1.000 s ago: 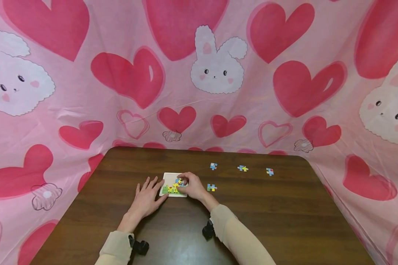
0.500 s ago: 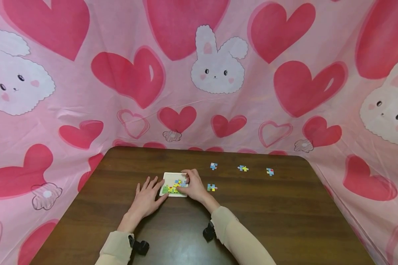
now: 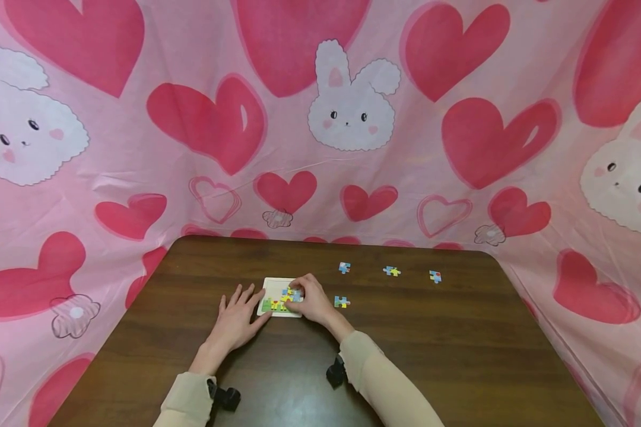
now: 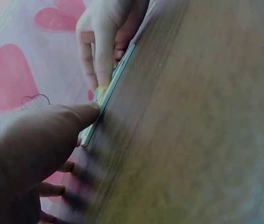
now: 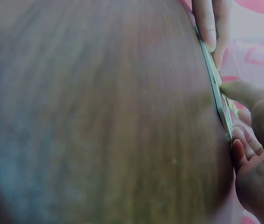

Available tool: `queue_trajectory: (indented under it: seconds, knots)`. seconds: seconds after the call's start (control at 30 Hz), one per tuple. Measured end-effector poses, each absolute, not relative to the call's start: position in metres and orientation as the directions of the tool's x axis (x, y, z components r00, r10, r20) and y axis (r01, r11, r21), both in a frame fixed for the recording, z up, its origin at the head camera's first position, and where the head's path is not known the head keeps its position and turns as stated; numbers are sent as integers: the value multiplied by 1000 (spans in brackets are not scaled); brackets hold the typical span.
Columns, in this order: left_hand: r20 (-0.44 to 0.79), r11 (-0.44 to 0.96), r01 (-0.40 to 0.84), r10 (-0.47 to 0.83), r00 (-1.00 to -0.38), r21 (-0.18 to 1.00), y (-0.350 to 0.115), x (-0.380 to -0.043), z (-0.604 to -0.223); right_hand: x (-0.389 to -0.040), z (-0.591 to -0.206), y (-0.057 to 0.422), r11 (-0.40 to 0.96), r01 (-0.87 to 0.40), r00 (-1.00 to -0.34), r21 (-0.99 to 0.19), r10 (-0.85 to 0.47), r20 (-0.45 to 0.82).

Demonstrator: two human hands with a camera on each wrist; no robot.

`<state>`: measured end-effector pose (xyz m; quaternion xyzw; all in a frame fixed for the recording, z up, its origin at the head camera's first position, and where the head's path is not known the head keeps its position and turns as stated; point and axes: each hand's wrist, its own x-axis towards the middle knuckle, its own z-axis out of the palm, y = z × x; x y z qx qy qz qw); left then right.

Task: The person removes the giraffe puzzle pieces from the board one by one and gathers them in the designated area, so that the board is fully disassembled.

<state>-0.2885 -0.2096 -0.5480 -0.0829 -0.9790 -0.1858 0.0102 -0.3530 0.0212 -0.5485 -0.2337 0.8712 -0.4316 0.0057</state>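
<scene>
Rests the left hand (image 3: 235,320) against a white-rimmed jigsaw tray (image 3: 272,289), with fingers fanned and nearly straight, touching rather than grasping: thumb on the near edge by the near-left corner, index fingertip at the left edge. Bends the right hand (image 3: 314,300) over the tray's right edge, with thumb and fingertips curled partway together and a yellow-and-blue jigsaw piece (image 3: 289,291) pinched between, partly covered by the fingers; cannot tell how firmly. Has the tray lying flat on a dark brown wooden surface (image 3: 432,350), left of the middle and fairly near the far edge. Contains, along the tray's near edge, green and yellow fitted pieces (image 3: 275,305) with red spots; shows bare pale board toward the tray's far-left corner.

Has more jigsaw pieces lying loose on the surface, right of the tray: strung out along the far edge, a blue-and-white piece (image 3: 344,268), a blue-and-yellow piece (image 3: 392,271) and, nearest the far-right corner, a red-spotted blue piece (image 3: 435,276); just beside the right hand, a mostly blue piece (image 3: 342,302) with some yellow. Wears beige sleeves (image 3: 379,373), with a black wrist camera (image 3: 228,398) on each arm. Beyond the far edge, hung with pink cloth (image 3: 294,142) bearing red hearts and white rabbit faces
</scene>
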Motion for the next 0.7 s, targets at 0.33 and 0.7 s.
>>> queue_trajectory:
  seconds: [0.33,0.7]
  knots:
    - [45,915,163,158,-986,368,-209,-288,-547,-353,-554,20,441,-384,-892,-811,-403,204]
    - [53,916,165,157,-986,366,-210,-290,-550,-353,-556,21,391,-377,-885,-840,-419,202]
